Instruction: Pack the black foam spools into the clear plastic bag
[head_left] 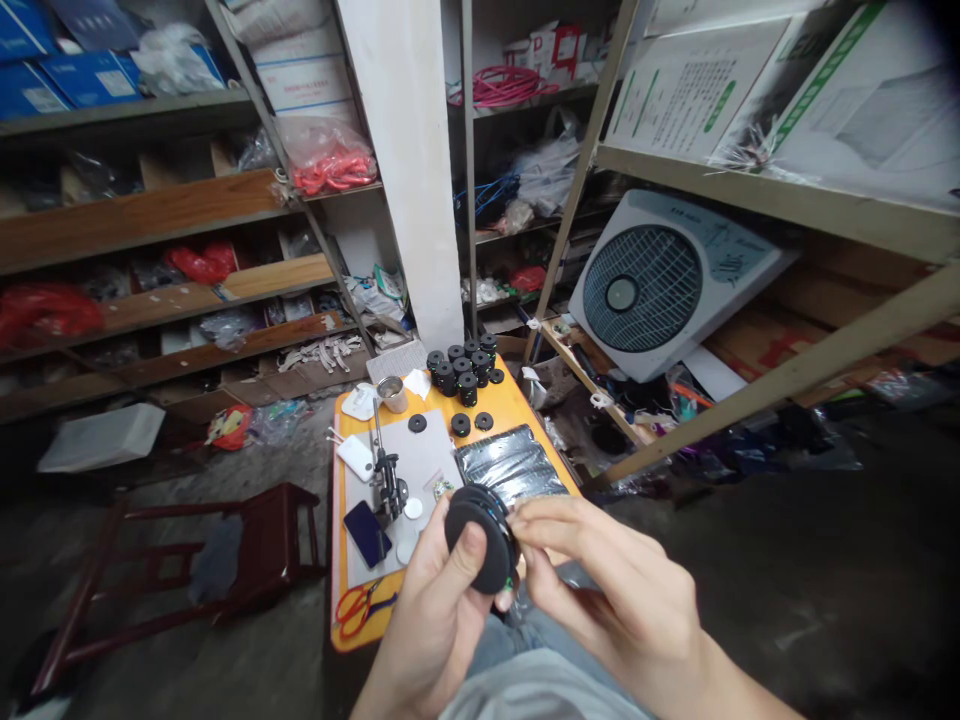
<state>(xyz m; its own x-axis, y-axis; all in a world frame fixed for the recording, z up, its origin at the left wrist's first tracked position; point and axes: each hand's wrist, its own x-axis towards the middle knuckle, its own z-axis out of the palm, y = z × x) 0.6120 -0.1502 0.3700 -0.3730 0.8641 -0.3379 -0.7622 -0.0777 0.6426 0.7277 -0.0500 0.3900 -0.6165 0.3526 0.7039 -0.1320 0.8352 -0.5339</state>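
My left hand point(442, 590) is wrapped round a black round spool point(484, 545), its thumb lying across the flat face. The spool is tilted on edge, and a groove shows between its discs. At the spool's right rim, my right hand point(607, 575) has thumb and index finger pinched together; what is between those fingertips is too small to make out. A small green spot shows low on the spool's edge. Behind the hands, several similar black spools point(466, 385) stand in stacks at the far end of the yellow table point(346, 632).
A black plastic-wrapped pack point(510, 465), a metal clamp device point(388, 485), a phone point(367, 533), orange-handled scissors point(354, 608) and a metal cup point(391, 393) lie on the table. A dark red chair point(274, 550) is at left. Shelves surround the table; a box fan point(637, 285) leans at right.
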